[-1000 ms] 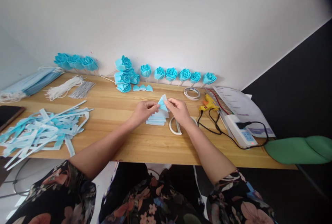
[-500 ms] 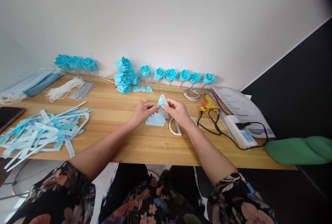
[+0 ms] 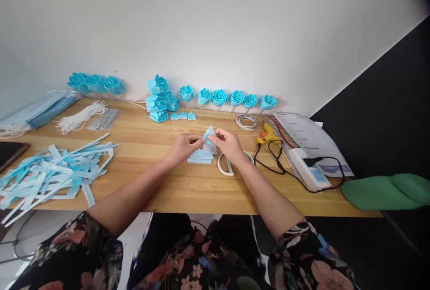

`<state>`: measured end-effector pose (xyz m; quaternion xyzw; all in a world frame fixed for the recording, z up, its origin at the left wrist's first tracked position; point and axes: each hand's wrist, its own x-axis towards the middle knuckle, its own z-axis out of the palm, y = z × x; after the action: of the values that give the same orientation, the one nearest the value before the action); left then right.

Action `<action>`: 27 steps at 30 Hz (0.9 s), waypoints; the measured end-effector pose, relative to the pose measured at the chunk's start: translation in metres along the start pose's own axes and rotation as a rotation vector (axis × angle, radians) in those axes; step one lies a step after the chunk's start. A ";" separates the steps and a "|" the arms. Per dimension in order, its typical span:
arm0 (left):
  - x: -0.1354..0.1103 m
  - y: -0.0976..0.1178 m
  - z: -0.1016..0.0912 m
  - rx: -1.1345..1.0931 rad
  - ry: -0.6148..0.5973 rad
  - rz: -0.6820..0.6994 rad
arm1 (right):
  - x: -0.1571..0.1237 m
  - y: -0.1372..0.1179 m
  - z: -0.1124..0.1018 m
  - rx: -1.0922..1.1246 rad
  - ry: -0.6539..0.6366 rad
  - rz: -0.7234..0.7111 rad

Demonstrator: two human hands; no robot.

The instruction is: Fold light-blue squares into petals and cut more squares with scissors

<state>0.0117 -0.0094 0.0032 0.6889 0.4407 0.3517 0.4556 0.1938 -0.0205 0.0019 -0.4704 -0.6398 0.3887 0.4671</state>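
Note:
A small folded piece of blue and white mask fabric (image 3: 209, 132) is pinched between both hands above the middle of the table. My left hand (image 3: 187, 145) grips its left side with thumb and forefinger. On the other side, my right hand (image 3: 228, 143) is closed on it too, the thumb pressed to its front. Just below lies a stack of cut mask fabric pieces (image 3: 200, 158), partly covered by the hands. White-handled scissors (image 3: 225, 164) rest under my right wrist, their blades hidden.
Blue fabric flowers (image 3: 219, 97) line the wall, with folded petals (image 3: 183, 115) before them. At left are whole masks (image 3: 43, 110), white ear loops (image 3: 80, 116), grey wires (image 3: 105, 119), and fabric strips (image 3: 60, 173). Rightward are tape (image 3: 246, 122), a yellow glue gun (image 3: 267, 133), and a power strip (image 3: 308, 171).
The folded fabric tilts slightly more to the right between my fingers. Both hands keep their pinch, and the whole view has shifted slightly.

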 end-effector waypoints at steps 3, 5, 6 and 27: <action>0.000 0.000 0.000 -0.014 -0.011 0.005 | 0.000 -0.001 0.000 -0.026 0.031 -0.001; 0.000 0.000 -0.001 -0.034 -0.015 0.007 | 0.000 -0.001 0.000 -0.036 0.043 -0.001; 0.000 0.001 -0.001 -0.046 -0.012 0.007 | 0.000 -0.001 0.000 -0.036 0.045 0.000; 0.003 -0.004 0.001 -0.133 -0.044 0.039 | -0.001 -0.002 0.005 0.024 0.009 0.015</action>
<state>0.0128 -0.0060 -0.0009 0.6730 0.3928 0.3739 0.5029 0.1884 -0.0225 0.0026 -0.4715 -0.6295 0.3975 0.4727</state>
